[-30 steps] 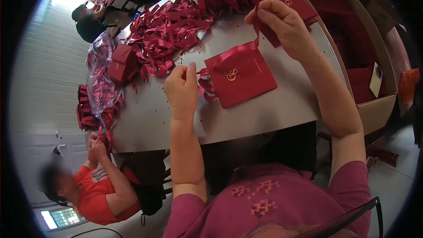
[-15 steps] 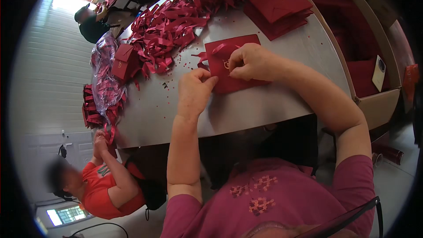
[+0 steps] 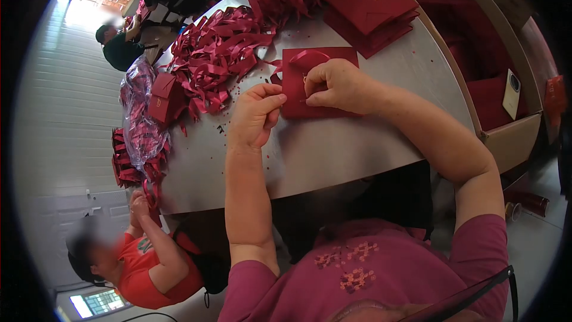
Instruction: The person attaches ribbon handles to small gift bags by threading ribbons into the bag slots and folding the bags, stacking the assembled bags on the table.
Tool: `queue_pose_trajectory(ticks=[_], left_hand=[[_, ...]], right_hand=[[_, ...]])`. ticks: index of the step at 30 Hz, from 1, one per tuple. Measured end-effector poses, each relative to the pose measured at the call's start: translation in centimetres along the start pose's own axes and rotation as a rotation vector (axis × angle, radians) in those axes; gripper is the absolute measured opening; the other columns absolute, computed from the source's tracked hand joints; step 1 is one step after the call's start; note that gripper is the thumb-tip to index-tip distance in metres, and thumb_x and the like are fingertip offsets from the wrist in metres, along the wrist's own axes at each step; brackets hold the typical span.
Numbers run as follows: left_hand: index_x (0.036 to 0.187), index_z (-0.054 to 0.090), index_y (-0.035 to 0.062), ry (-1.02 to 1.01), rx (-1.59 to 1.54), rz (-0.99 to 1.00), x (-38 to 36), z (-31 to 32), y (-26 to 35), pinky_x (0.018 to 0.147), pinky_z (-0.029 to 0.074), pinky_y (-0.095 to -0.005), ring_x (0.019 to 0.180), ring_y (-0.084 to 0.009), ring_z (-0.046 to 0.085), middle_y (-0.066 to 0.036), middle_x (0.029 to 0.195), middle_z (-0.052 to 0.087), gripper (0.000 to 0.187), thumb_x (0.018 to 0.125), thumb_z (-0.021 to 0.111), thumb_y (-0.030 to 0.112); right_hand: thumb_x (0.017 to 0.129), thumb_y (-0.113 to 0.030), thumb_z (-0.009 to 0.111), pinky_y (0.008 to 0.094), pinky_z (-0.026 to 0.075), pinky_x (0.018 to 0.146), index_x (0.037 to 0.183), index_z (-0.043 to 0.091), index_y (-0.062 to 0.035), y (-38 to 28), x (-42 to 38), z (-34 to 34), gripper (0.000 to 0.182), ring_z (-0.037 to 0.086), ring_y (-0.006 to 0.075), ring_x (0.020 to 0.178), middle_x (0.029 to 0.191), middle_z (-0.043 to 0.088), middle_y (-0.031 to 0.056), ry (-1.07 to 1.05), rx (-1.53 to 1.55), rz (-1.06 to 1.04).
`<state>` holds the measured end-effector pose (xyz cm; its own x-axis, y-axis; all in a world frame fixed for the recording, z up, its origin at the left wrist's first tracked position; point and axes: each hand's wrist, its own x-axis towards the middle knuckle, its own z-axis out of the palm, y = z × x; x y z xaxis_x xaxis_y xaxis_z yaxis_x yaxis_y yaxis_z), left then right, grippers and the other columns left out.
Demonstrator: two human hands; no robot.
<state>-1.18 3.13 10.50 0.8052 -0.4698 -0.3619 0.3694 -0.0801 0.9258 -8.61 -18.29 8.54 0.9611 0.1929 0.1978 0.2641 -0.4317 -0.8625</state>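
Note:
A flat dark red paper bag with a gold logo and a ribbon handle lies on the table in front of me. My left hand is at the bag's left edge, thumb and forefinger pinched together. Whether they grip the edge or something small cannot be made out. Over the bag's middle, my right hand has its fingers curled and pinched, partly covering the logo. What lies between those fingertips is hidden.
Loose red ribbons heap on the metal table. Stacked red bags lie at the back right. A cardboard box holds red material and a phone. A co-worker in orange handles ribbon at left.
The bag has shifted slightly right and away from me. My left thumb has moved from the bag's face to its left edge. My right hand stays over the bag, still pinched.

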Motion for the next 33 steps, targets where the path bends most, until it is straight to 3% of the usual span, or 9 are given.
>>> queue_pose_trajectory(ticks=[1,8,11,13,17,21,23,25,33], left_hand=[[0.095,0.062,0.0038,-0.042,-0.027,0.015,0.1,-0.2,-0.2,0.039,0.03,-0.0184,0.045,-0.0044,0.044,0.001,0.067,0.057,0.016,0.081,0.067,-0.004],[0.097,0.056,0.0052,-0.115,-0.227,-0.04,-0.8,-1.0,-0.2,0.04,0.028,-0.0188,0.046,-0.0037,0.041,0.001,0.072,0.053,0.023,0.081,0.062,-0.01],[0.098,0.056,0.0056,-0.116,-0.269,-0.029,-1.3,-0.9,0.1,0.04,0.028,-0.0188,0.045,-0.004,0.04,0.0,0.072,0.054,0.025,0.08,0.061,-0.011],[0.098,0.056,0.0057,-0.175,-0.291,-0.021,-1.3,-1.3,0.1,0.04,0.028,-0.0188,0.044,-0.0041,0.04,0.0,0.072,0.054,0.025,0.079,0.061,-0.011],[0.098,0.057,0.0063,-0.286,-0.338,-0.033,-1.5,-1.5,0.1,0.04,0.028,-0.0189,0.042,-0.0044,0.038,0.0,0.073,0.056,0.026,0.079,0.061,-0.01],[0.097,0.058,0.0072,-0.252,-0.334,-0.033,-1.1,-1.5,-0.5,0.04,0.028,-0.0191,0.044,-0.004,0.038,0.001,0.073,0.057,0.023,0.08,0.062,-0.008],[0.097,0.058,0.0076,-0.111,-0.365,-0.057,-1.2,-0.8,-0.3,0.041,0.029,-0.019,0.046,-0.0038,0.04,0.002,0.074,0.057,0.02,0.083,0.063,-0.005],[0.097,0.058,0.0078,-0.123,-0.357,-0.05,-1.1,-0.9,-0.5,0.041,0.029,-0.0189,0.047,-0.0038,0.04,0.002,0.074,0.057,0.019,0.083,0.064,-0.003],[0.098,0.058,0.0067,-0.149,-0.335,0.028,-1.5,0.3,-0.4,0.043,0.03,-0.0188,0.049,-0.004,0.042,0.002,0.076,0.058,0.022,0.08,0.066,-0.005]], right_hand=[[0.077,-0.008,0.072,0.0296,0.048,0.07,0.083,0.064,0.0021,-0.1,0.0,0.0,0.015,0.06,0.0155,0.073,0.077,0.064,0.0086,0.012,-0.001,0.021],[0.081,-0.007,0.069,0.0288,0.047,0.074,0.087,0.063,0.0015,-0.1,0.4,0.6,0.012,0.059,0.0145,0.077,0.081,0.065,0.0082,-0.056,0.031,0.009],[0.08,-0.011,0.068,0.0329,0.047,0.065,0.086,0.064,0.001,0.1,0.6,1.1,0.014,0.057,0.0185,0.067,0.074,0.063,0.012,-0.001,0.061,-0.109],[0.086,-0.007,0.066,0.027,0.048,0.073,0.088,0.064,0.0009,-0.7,0.6,0.7,0.009,0.057,0.0095,0.08,0.083,0.063,0.0029,-0.095,0.107,0.021],[0.088,-0.008,0.065,0.0244,0.048,0.07,0.088,0.064,0.0005,-0.6,0.7,0.8,0.008,0.057,0.008,0.08,0.085,0.063,0.0003,-0.119,0.34,0.183],[0.089,-0.009,0.065,0.0236,0.049,0.069,0.091,0.065,-0.0001,-0.6,0.7,0.4,0.009,0.056,0.0078,0.08,0.088,0.064,0.0007,-0.137,0.273,0.172],[0.089,-0.009,0.065,0.0242,0.049,0.07,0.093,0.064,-0.0001,-0.4,0.7,0.4,0.01,0.057,0.0082,0.081,0.088,0.064,0.0013,-0.139,0.234,0.167],[0.09,-0.01,0.064,0.0254,0.048,0.073,0.094,0.063,0.0,-0.1,0.8,0.9,0.011,0.056,0.0092,0.081,0.087,0.063,0.002,-0.048,0.135,-0.035],[0.091,-0.011,0.062,0.0286,0.045,0.071,0.09,0.058,0.0006,-1.1,0.5,1.1,0.012,0.052,0.0128,0.077,0.081,0.058,0.0054,-0.035,0.062,-0.047]])
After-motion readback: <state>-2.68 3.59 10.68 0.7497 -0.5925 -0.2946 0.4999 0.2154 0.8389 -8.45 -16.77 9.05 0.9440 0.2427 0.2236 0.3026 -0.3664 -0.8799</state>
